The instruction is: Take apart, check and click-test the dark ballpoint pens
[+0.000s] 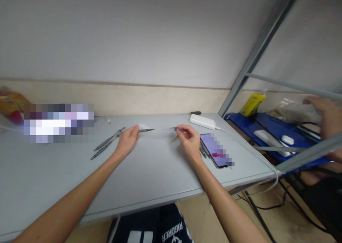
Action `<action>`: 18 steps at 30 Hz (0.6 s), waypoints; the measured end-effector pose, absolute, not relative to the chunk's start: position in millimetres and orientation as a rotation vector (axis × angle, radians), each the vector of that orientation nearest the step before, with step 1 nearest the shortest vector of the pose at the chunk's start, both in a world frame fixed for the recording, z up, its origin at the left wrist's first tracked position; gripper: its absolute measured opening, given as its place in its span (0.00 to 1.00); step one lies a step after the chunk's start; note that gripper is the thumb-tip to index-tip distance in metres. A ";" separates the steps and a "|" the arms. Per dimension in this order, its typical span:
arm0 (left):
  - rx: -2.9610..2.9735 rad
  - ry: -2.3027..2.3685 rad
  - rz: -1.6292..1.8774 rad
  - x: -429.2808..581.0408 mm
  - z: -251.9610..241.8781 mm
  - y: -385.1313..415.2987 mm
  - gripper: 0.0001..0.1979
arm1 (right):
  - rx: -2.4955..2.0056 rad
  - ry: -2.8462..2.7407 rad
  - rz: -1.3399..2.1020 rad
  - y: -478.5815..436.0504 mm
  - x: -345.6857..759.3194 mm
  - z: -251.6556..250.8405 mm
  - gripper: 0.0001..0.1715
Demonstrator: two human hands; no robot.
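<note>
My left hand point(128, 140) is closed on a slim dark grey pen part point(146, 130) with a yellowish tip, which points right. Opposite it, my right hand point(190, 139) pinches a thin, dark and clear pen piece point(173, 128); a faint translucent end sticks out toward the left. A small gap separates the two pieces. Several grey pens point(107, 144) lie on the desk beside my left hand. More dark pens point(204, 151) lie partly hidden behind my right wrist, next to a phone point(213, 147) with a lit screen.
A white power strip point(202, 122) and a screwdriver point(195, 113) lie near the wall on the grey desk point(149, 172). At right, past a metal frame post point(245, 72), a blue table point(240, 123) holds a yellow packet point(252, 105). Another person's arm point(328, 122) is there.
</note>
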State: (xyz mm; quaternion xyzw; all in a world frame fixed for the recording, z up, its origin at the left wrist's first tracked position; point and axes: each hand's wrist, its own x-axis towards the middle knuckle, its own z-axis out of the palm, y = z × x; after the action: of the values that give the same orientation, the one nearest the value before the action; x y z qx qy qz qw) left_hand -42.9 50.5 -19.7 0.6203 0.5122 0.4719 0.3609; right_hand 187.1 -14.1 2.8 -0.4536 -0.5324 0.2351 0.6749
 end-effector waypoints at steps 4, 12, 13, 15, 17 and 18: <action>1.665 1.324 1.213 -41.8 -19.5 49.6 0.21 | -1.019 -1.216 0.531 -12.8 188.0 0.3 0.08; 1.655 1.276 1.213 -39.7 -19.5 47.9 0.21 | -1.004 -1.255 0.535 -14.0 187.3 1.5 0.07; 1.666 1.271 1.198 -38.7 -19.1 46.9 0.21 | -1.004 -1.271 0.536 -14.5 186.5 2.0 0.06; 1.697 1.258 1.165 -36.5 -17.9 44.1 0.20 | -1.006 -1.300 0.542 -15.6 184.7 2.6 0.05; 1.734 1.246 1.136 -34.4 -15.7 40.9 0.20 | -1.003 -1.326 0.555 -16.4 183.4 2.6 0.05; 1.751 1.240 1.126 -33.5 -14.5 39.5 0.20 | -1.000 -1.336 0.561 -16.7 183.0 2.4 0.04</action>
State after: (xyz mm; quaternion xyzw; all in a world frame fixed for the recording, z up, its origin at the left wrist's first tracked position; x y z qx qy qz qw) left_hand -33.5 39.5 -14.5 0.6765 0.4791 0.4351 0.3514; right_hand 183.0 -16.7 2.4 -0.4378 -0.5849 0.2457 0.6370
